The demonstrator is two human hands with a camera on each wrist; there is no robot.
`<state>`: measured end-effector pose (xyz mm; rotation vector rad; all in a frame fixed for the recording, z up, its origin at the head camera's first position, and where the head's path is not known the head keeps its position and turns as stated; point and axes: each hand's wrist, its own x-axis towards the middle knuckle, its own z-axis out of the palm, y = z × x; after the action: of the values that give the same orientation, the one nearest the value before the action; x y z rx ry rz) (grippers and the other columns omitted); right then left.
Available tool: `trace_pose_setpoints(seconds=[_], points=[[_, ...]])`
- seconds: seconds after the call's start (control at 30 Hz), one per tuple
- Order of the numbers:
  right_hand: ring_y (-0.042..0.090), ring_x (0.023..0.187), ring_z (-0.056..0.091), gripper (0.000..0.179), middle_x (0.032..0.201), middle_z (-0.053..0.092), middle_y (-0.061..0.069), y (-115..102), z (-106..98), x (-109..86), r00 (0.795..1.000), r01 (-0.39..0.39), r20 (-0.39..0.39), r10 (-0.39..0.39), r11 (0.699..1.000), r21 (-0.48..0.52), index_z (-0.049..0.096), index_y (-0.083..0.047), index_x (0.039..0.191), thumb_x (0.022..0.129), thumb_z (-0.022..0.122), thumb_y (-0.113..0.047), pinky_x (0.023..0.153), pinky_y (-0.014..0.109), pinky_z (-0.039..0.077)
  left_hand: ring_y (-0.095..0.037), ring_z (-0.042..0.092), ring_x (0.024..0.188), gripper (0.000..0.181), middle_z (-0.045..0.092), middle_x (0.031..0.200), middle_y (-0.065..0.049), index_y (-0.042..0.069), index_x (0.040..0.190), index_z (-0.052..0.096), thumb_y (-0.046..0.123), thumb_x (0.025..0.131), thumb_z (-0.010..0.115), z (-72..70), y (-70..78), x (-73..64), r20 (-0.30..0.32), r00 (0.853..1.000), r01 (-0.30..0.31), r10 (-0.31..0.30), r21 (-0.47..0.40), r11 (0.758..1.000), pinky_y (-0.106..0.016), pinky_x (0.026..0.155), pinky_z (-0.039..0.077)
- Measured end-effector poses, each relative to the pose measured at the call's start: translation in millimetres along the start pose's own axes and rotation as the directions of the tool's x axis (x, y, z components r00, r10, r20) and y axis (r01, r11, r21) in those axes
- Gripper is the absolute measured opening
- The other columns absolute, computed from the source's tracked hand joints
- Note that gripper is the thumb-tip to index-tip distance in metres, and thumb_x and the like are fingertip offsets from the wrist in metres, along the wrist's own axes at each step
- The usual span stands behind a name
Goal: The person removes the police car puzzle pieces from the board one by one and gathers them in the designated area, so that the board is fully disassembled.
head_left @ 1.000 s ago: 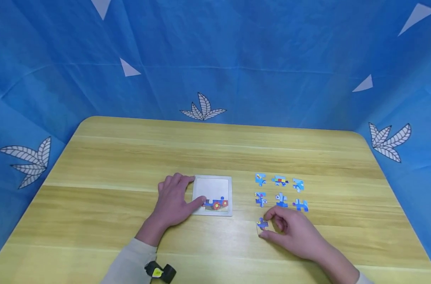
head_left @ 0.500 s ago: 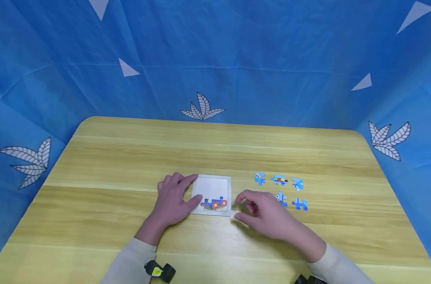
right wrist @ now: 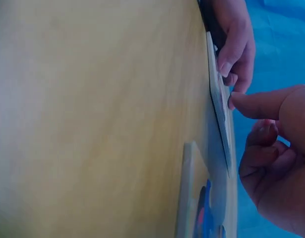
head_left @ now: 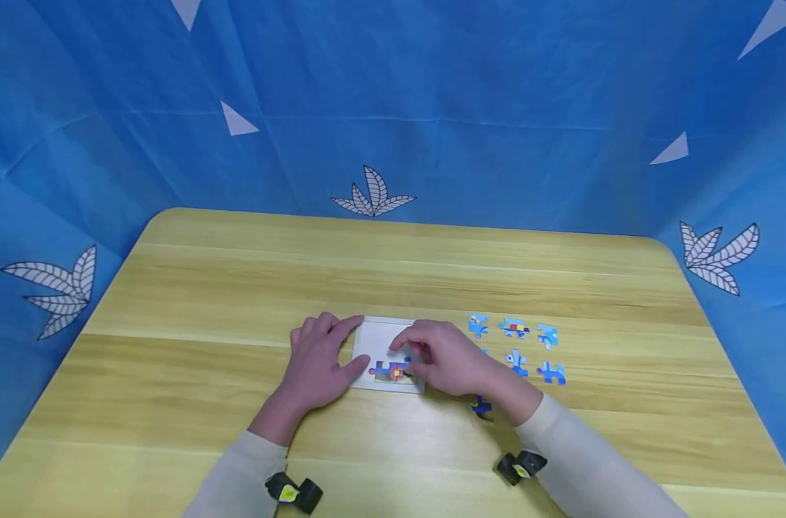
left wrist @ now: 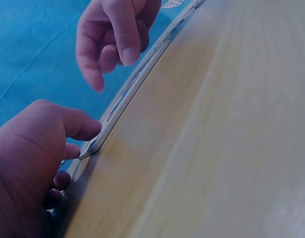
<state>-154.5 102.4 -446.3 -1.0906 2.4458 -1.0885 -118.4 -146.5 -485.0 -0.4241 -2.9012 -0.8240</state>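
A shallow white puzzle frame [head_left: 373, 333] lies on the wooden table, with joined blue and red jigsaw pieces [head_left: 389, 371] along its near side. My left hand [head_left: 317, 367] rests at its left side, index finger at the far corner, thumb laid on the rim. Over the frame's right part hovers my right hand [head_left: 441, 358], thumb and index finger apart, the other fingers curled in. Nothing shows between those fingers in the left wrist view. One loose jigsaw piece [head_left: 481, 407] lies near the right forearm, which partly covers it.
To the right of the frame lie several loose blue jigsaw pieces [head_left: 513, 328] in rows, some partly hidden by the right hand. The wooden table [head_left: 237, 273] ends at a blue patterned cloth [head_left: 497, 86]. Black straps with small devices [head_left: 521, 467] sit at both sleeves.
My right hand has moved left from beside the nearest loose piece to over the puzzle frame. That piece stays on the table. The left hand has stayed at the frame.
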Motion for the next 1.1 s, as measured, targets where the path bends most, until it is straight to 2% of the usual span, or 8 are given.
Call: trace_pose_setpoints(seconds=[0.2,0.43,1.1], points=[[0.008,0.063,0.046,0.024,0.077,0.052,-0.001,4.3,0.1,4.1,0.996,-0.025,0.082,0.022,0.999,0.032,0.072,-0.012,0.107,0.085,0.078,-0.005,0.062,0.029,0.043,-0.024,0.04,0.092,0.058,0.048,0.099,0.0,0.014,0.139,0.06,0.038,0.086,0.069,-0.3,0.8,1.4,-0.012,1.0,-0.006,0.006,-0.003,1.0,-0.043,0.08,0.025],[0.007,0.062,0.046,0.018,0.076,0.051,-0.005,5.1,1.2,5.1,0.99,-0.065,0.125,0.058,0.997,0.046,0.072,-0.012,0.104,0.087,0.077,-0.006,0.064,0.029,0.042,-0.024,0.039,0.092,0.058,0.048,0.099,0.0,0.015,0.14,0.06,0.038,0.087,0.07,-0.4,1.0,1.2,0.003,1.0,0.009,-0.009,-0.002,1.0,-0.042,0.081,0.025],[0.008,0.066,0.047,0.02,0.08,0.051,-0.006,1.0,7.0,2.7,0.983,-0.132,0.128,0.128,0.991,0.025,0.07,-0.015,0.106,0.089,0.074,-0.004,0.068,0.031,0.042,-0.024,0.04,0.091,0.059,0.047,0.097,0.0,0.013,0.137,0.061,0.039,0.084,0.07,-0.3,0.6,-0.3,-0.013,1.0,0.004,-0.004,-0.005,1.0,-0.043,0.079,0.025]])
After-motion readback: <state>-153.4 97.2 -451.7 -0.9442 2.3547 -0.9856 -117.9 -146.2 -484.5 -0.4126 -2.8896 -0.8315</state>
